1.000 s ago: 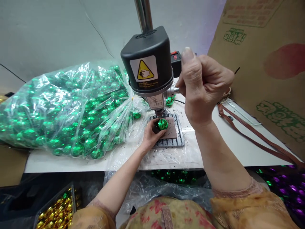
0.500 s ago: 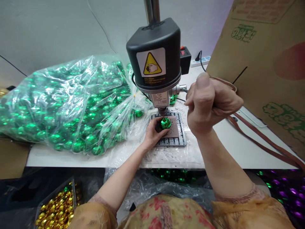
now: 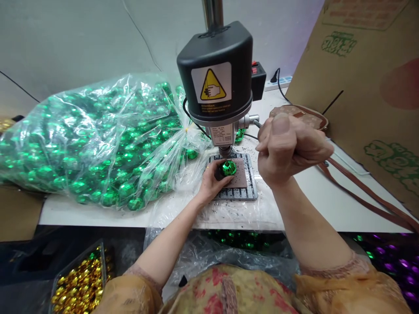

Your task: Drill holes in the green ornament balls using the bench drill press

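My left hand (image 3: 212,179) grips a shiny green faceted ball (image 3: 229,168) from its left side, thumb in front and fingers behind. The ball rests on a brownish pad over the grey slotted base plate (image 3: 251,185) of a small drill press (image 3: 214,74). Just above the ball is the press's chuck (image 3: 224,151); whether a bit touches the ball I cannot tell. My right hand (image 3: 290,148) is closed around the feed lever (image 3: 257,123) on the press's right side, with most of the lever hidden by the fist.
A big clear bag (image 3: 98,144) of green balls lies left of the press. On the right are a brown handbag (image 3: 301,114) with a long strap and a tall cardboard box (image 3: 366,87). Gold balls fill a bin (image 3: 78,279) below the table; dark specks dot the plate.
My right fist has dropped slightly with the lever, uncovering more of the handbag behind it. The left hand keeps the ball in the same place; the whole view has shifted a little.
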### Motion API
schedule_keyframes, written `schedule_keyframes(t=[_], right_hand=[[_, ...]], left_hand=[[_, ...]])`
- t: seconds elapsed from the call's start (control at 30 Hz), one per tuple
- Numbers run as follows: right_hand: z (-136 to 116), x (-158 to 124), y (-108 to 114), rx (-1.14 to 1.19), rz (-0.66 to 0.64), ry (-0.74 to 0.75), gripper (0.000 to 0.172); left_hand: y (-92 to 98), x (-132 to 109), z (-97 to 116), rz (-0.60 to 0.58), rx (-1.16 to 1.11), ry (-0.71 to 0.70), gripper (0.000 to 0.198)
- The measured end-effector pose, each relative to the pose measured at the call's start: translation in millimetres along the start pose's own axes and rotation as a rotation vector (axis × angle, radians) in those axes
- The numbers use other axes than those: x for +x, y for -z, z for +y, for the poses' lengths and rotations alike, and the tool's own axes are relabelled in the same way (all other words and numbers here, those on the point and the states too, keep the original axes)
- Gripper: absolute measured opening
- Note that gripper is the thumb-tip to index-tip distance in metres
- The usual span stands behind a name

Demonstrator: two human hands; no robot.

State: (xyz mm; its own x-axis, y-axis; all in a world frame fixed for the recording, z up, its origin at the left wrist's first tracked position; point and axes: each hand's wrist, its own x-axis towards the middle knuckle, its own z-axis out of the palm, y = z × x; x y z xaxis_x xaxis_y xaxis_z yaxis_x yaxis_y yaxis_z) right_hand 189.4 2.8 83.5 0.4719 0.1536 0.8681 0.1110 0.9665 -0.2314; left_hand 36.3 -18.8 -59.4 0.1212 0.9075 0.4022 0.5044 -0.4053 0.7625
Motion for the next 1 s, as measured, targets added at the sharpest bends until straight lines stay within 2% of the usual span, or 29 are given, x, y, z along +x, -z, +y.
schedule_keyframes(t=[0.17, 0.6, 0.87, 1.0], right_hand=[[3, -5, 1, 0.057, 0.008, 0.063, 0.053], [10, -10, 4, 0.035, 0.014, 0.199, 0.048], [8, -21, 18, 0.031, -0.098, 0.164, 0.047], [-2, -8, 9, 0.024, -0.059, 0.059, 0.050]], left_hand=[[-1.0, 0, -2, 0.010, 0.008, -0.022, 0.050], [-2.3, -1, -5, 0.013, 0.008, -0.037, 0.050], [-3.5, -1, -2, 0.023, -0.005, -0.015, 0.050], [-3.9, 0, 0, 0.023, -0.009, 0.002, 0.050]])
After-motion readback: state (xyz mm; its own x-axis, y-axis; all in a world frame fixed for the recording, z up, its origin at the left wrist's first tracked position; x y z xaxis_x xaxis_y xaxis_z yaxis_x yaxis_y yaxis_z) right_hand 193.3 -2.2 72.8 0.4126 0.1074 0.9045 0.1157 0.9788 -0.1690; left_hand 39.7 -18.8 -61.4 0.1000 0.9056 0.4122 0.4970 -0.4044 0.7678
